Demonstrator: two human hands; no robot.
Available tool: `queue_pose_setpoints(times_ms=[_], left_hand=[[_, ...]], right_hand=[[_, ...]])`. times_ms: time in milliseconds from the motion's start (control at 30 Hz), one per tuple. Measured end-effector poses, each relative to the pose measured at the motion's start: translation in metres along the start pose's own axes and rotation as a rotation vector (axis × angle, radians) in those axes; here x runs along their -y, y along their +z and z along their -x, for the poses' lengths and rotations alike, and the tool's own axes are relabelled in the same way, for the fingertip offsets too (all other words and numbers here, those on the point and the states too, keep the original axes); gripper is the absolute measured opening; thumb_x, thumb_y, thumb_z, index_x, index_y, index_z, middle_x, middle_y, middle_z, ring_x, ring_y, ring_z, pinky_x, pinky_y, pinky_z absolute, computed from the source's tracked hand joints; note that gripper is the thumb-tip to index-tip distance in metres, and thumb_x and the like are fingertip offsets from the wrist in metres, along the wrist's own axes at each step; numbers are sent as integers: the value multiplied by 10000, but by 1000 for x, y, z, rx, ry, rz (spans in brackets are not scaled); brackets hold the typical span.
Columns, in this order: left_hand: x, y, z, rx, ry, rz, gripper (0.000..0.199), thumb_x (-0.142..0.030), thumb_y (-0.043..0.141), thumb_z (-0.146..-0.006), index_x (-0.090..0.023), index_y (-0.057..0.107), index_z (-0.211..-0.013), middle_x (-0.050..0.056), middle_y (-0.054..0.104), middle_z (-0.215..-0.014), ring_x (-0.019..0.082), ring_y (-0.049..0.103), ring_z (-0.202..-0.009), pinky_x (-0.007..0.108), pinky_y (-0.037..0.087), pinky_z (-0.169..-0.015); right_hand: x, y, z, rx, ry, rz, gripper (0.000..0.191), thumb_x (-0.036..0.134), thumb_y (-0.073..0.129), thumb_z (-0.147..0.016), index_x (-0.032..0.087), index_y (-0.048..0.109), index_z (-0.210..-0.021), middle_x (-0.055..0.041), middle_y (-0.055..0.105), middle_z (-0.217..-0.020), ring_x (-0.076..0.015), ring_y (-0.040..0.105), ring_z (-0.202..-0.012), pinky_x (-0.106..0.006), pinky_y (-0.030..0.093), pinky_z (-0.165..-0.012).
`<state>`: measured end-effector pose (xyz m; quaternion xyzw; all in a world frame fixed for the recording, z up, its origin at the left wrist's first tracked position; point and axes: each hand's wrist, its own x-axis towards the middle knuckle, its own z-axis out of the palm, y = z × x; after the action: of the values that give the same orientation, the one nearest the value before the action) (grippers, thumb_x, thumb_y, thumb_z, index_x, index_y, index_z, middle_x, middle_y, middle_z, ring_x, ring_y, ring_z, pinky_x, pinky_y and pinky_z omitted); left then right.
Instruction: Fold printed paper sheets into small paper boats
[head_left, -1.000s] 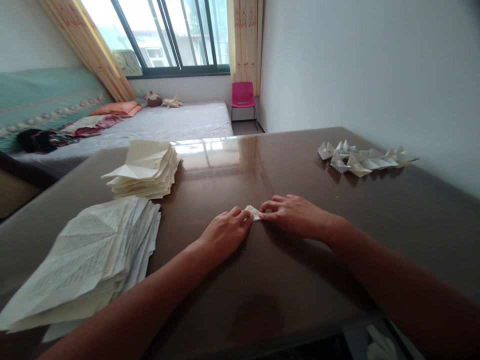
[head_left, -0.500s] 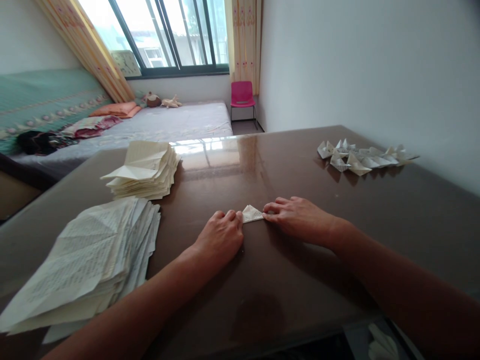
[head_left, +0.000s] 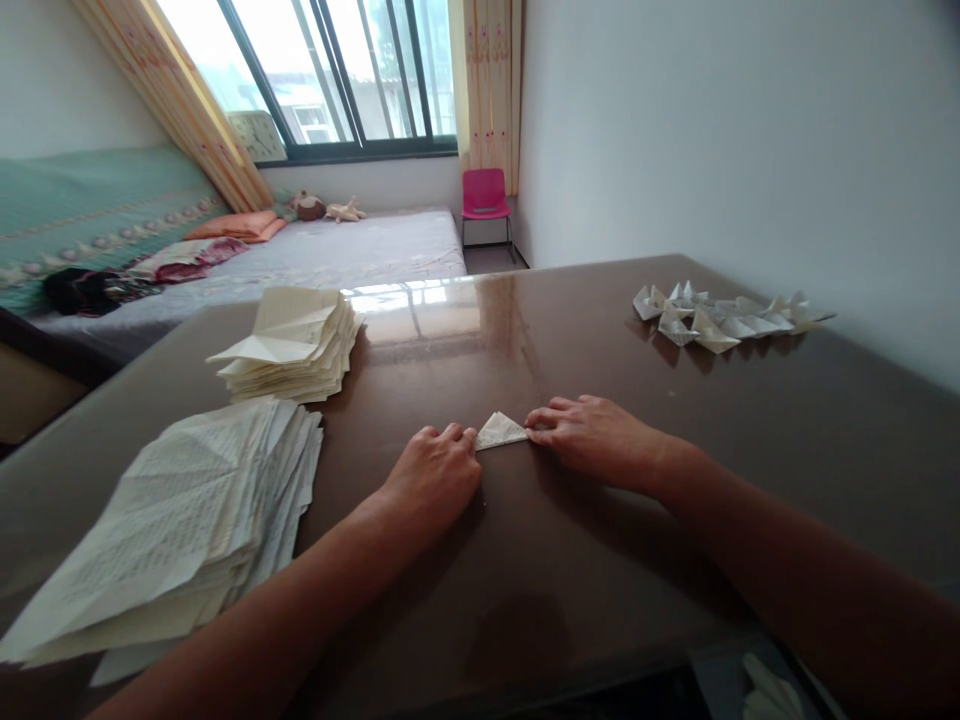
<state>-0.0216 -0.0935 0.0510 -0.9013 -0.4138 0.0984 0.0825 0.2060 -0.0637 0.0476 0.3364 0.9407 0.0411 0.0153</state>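
A small folded paper triangle lies on the glossy brown table, its point facing away from me. My left hand pinches its left corner, and my right hand pinches the right corner. The fingers of both hands are closed and bent at the paper's edges. To the left of my left forearm lies a stack of printed sheets with fold creases. Behind that stack stands a pile of cream-coloured sheets. Several folded paper shapes with raised points sit in a group at the table's far right.
A white wall runs along the table's right side. Beyond the far edge are a bed and a pink chair. Something pale shows below the table's near edge at the lower right.
My left hand has shifted slightly left, and more of the paper triangle shows between my hands. My right hand stays at its corner. The view has tilted very slightly.
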Motion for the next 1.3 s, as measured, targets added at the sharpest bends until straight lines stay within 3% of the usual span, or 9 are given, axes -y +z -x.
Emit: queue_pose_setpoints(times_ms=[133, 267, 400, 633, 767, 933, 1133, 1300], left_hand=[[1, 7, -4, -160, -71, 8, 195, -138, 503, -889, -152, 685, -957, 97, 672, -1074, 239, 592, -977, 353, 469, -742], [-2, 18, -9, -298, -2, 39, 291, -182, 450, -935, -158, 599, -1184, 92, 622, -1221, 226, 541, -1132, 353, 471, -885], [-7, 29, -12, -291, 42, 55, 334, -170, 421, -943, -135, 559, -1245, 109, 601, -1264, 223, 531, -1176, 364, 453, -964], [-12, 33, -15, -198, 31, 72, 380, -133, 431, -915, -56, 516, -1278, 179, 532, -1327, 261, 489, -1235, 359, 459, -979], [-8, 29, -13, -229, 33, 167, 369, -135, 450, -911, -87, 515, -1272, 148, 560, -1266, 227, 489, -1204, 337, 433, -1009], [7, 33, -13, -272, 18, 264, 296, -227, 457, -937, -222, 563, -1214, 65, 577, -1128, 186, 504, -1066, 322, 467, -947], [16, 48, -34, -421, 61, 295, 273, -211, 464, -936, -170, 580, -1180, 61, 590, -1136, 170, 491, -1076, 293, 452, -984], [15, 46, -37, -393, 53, 246, 264, -180, 479, -925, -127, 603, -1152, 82, 633, -1114, 183, 515, -1103, 305, 459, -975]], right_hand=[[-1, 3, -10, -77, 33, -2, 185, 211, 505, -915, 206, 687, -946, -91, 678, -1038, -225, 546, -999, -329, 383, -785], [7, 10, -19, -161, 26, -15, 288, 198, 455, -941, 176, 602, -1188, -112, 626, -1177, -229, 516, -1085, -358, 379, -862], [14, 20, -21, -141, -5, -44, 366, 209, 407, -958, 157, 539, -1296, -135, 556, -1307, -232, 488, -1162, -377, 375, -914], [7, 36, -20, -86, 2, -107, 637, 540, 334, -950, 151, 343, -1455, -130, 382, -1485, -278, 335, -1347, -444, 267, -1066], [5, 40, -17, -56, 2, -116, 749, 653, 286, -911, 182, 256, -1491, -116, 308, -1524, -278, 261, -1399, -482, 234, -1097], [7, 31, -10, -94, 28, -48, 721, 639, 293, -916, 189, 291, -1481, -123, 369, -1493, -284, 276, -1394, -522, 217, -1104], [2, 36, -17, -103, 26, -34, 720, 611, 277, -934, 163, 236, -1497, -128, 340, -1506, -259, 286, -1392, -484, 247, -1099], [-3, 43, -21, -73, 49, -25, 721, 617, 236, -938, 160, 240, -1495, -111, 312, -1520, -257, 264, -1402, -481, 244, -1096]])
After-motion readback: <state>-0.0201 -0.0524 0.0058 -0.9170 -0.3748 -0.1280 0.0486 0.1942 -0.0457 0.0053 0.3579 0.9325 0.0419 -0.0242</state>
